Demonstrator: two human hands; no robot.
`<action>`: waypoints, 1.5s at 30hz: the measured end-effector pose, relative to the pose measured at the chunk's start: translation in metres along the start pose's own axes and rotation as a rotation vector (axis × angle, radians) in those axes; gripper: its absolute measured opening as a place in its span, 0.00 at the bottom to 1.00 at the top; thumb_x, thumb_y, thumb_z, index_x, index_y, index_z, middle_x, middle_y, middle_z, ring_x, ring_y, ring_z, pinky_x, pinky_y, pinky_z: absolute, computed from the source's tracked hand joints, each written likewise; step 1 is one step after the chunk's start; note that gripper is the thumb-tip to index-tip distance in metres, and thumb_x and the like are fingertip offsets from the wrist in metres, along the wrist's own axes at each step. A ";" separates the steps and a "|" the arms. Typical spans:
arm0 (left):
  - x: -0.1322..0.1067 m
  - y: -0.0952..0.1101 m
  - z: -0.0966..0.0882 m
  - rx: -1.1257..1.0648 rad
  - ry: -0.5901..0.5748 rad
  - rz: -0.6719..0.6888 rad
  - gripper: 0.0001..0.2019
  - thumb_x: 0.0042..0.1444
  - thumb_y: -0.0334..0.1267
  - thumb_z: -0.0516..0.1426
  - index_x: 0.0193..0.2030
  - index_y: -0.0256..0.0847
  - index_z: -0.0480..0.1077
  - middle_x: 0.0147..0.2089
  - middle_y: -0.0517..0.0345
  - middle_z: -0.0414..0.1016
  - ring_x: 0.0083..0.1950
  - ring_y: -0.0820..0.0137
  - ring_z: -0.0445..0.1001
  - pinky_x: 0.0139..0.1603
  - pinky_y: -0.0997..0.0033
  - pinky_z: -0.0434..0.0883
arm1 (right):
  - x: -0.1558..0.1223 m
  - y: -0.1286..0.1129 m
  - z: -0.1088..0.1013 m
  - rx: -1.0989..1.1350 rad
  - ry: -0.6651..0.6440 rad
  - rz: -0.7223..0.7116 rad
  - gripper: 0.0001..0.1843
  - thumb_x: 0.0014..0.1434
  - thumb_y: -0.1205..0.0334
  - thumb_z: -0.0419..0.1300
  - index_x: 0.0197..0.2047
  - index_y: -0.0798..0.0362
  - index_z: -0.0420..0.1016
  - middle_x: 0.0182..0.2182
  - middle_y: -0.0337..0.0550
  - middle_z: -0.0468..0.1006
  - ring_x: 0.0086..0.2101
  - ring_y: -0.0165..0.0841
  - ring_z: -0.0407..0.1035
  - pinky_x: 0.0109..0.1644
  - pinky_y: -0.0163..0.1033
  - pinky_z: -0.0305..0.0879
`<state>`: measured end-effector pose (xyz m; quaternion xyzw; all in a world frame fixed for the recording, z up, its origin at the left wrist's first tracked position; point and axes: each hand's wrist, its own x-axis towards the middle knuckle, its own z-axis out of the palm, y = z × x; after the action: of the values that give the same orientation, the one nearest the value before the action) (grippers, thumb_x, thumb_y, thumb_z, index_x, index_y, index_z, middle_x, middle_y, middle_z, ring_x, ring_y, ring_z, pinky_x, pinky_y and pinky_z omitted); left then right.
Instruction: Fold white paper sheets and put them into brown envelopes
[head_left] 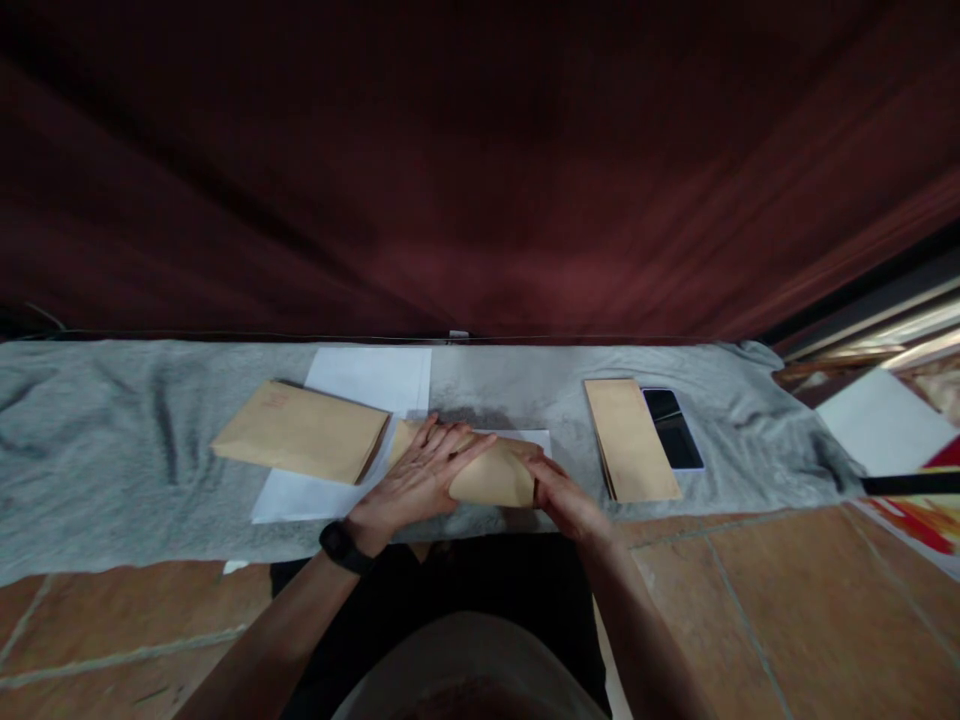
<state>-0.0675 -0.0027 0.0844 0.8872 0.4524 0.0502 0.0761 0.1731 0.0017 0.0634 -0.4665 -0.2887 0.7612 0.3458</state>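
Nearest are the person's dark-clothed legs (480,575), with the tiled floor (705,590) on both sides. The left wrist carries a black band (346,547).

The left hand (431,470) lies flat, fingers spread wide, on top of a brown envelope (495,475); it presses and does not grasp. The right hand (559,495) is at the right end of this envelope, and it seems to hold the edge in a narrow grip — the thumb I cannot see clearly. The envelope is in the middle of the grey cloth (150,450), directly before the person, and its surface is bowed upward between the hands.

In my judgement, the step in hand is to steady and flatten the envelope, perhaps to bend its end. The next move calls for even pressure from the left palm, while the right fingers keep the edge aligned.

To the left, a brown stack (304,432) lies partly over white sheets (367,375). To the right, another brown stack (630,440) lies just beside a phone (673,430). Farthest away — behind the cloth — hangs a dark red curtain (480,180).
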 end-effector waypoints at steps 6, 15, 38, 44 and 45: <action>0.002 -0.007 -0.002 0.016 -0.003 -0.030 0.49 0.51 0.32 0.61 0.77 0.50 0.41 0.69 0.47 0.62 0.70 0.53 0.60 0.74 0.45 0.47 | 0.004 -0.004 -0.006 0.036 0.094 -0.047 0.27 0.52 0.44 0.68 0.52 0.47 0.76 0.42 0.42 0.83 0.35 0.34 0.78 0.34 0.36 0.72; 0.006 -0.040 -0.011 0.045 0.050 -0.081 0.50 0.53 0.40 0.64 0.77 0.44 0.42 0.67 0.43 0.64 0.69 0.51 0.62 0.74 0.45 0.49 | 0.019 0.006 -0.044 -0.412 0.395 -0.385 0.30 0.56 0.40 0.62 0.56 0.50 0.72 0.52 0.51 0.77 0.39 0.38 0.76 0.44 0.46 0.75; -0.049 -0.046 0.014 0.071 0.068 -0.213 0.56 0.46 0.41 0.68 0.77 0.47 0.42 0.69 0.44 0.64 0.71 0.48 0.60 0.75 0.43 0.50 | 0.032 0.025 -0.045 -1.278 0.545 -0.384 0.10 0.62 0.57 0.62 0.45 0.51 0.74 0.38 0.48 0.80 0.38 0.40 0.74 0.42 0.40 0.66; -0.048 -0.045 0.015 0.053 0.050 -0.204 0.57 0.46 0.44 0.69 0.77 0.46 0.41 0.68 0.43 0.64 0.70 0.49 0.61 0.75 0.43 0.51 | 0.023 0.021 -0.065 -0.869 0.552 -0.555 0.11 0.62 0.53 0.57 0.39 0.50 0.74 0.29 0.42 0.78 0.30 0.36 0.70 0.36 0.39 0.64; -0.048 -0.045 0.015 0.050 0.040 -0.206 0.57 0.46 0.44 0.69 0.77 0.46 0.40 0.68 0.42 0.64 0.70 0.49 0.61 0.75 0.43 0.51 | 0.020 0.019 -0.067 -0.820 0.561 -0.573 0.12 0.62 0.52 0.57 0.39 0.50 0.74 0.29 0.41 0.77 0.30 0.36 0.70 0.36 0.39 0.64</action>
<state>-0.1290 -0.0167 0.0607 0.8363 0.5439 0.0486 0.0494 0.2226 0.0138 0.0118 -0.6498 -0.5724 0.3100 0.3924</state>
